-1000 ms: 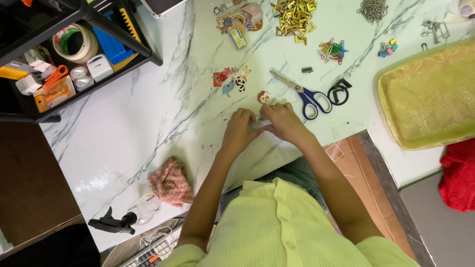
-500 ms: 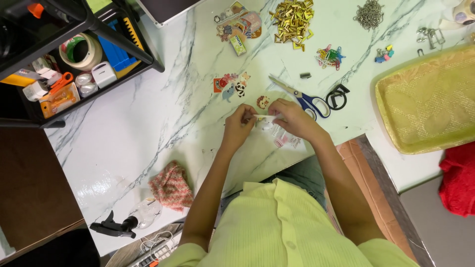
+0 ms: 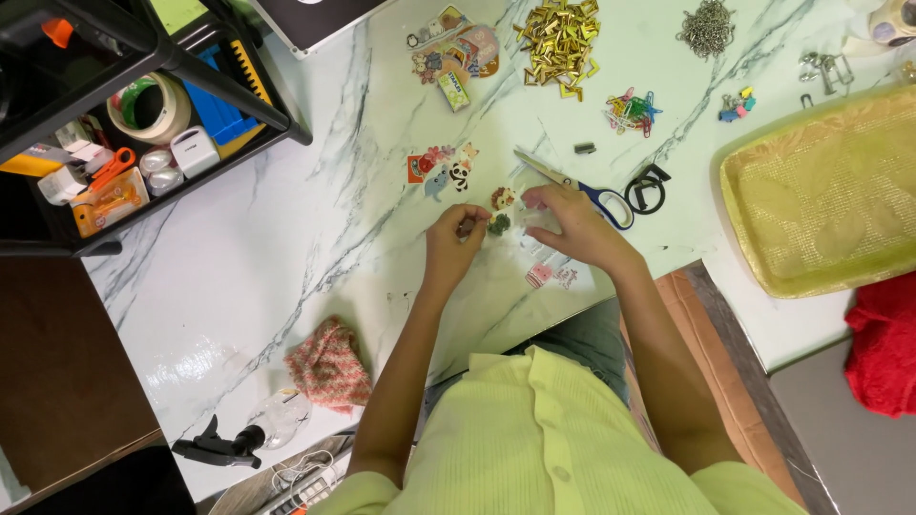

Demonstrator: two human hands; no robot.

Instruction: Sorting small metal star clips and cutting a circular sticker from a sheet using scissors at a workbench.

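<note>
We note a shift over the last second. A second ago both hands were pressed together just below the blue-handled scissors (image 3: 582,187), working a small pale strip between them. Now they have drawn apart. The left hand (image 3: 456,236) pinches a tiny piece at its fingertips; it is too small to say what kind, but it looks like one of the little stickers. The right hand (image 3: 572,224) grasps a small clear plastic packet (image 3: 540,219), thumb and fingers closed on it, and has lifted slightly toward the scissors.

Between the hands a small dark green sticker (image 3: 499,225) lies on the white marble-patterned tabletop (image 3: 239,286), with a round lion-face sticker (image 3: 503,198) just above it. Two pink-and-white sticker pieces (image 3: 551,277) now show near the right wrist; half a second ago they lay under that hand.

Our reading: a piece has been taken out of the packet, so the work seems to be at the sorting or laying-out stage rather than at opening.

Nearby: a panda sticker and animal stickers (image 3: 447,170), a heap of gold metal clips (image 3: 561,38), coloured paper clips (image 3: 630,110), a yellow-green mesh tray (image 3: 821,191) well to the right, and a pink knitted cloth (image 3: 329,364) near the table edge.
</note>
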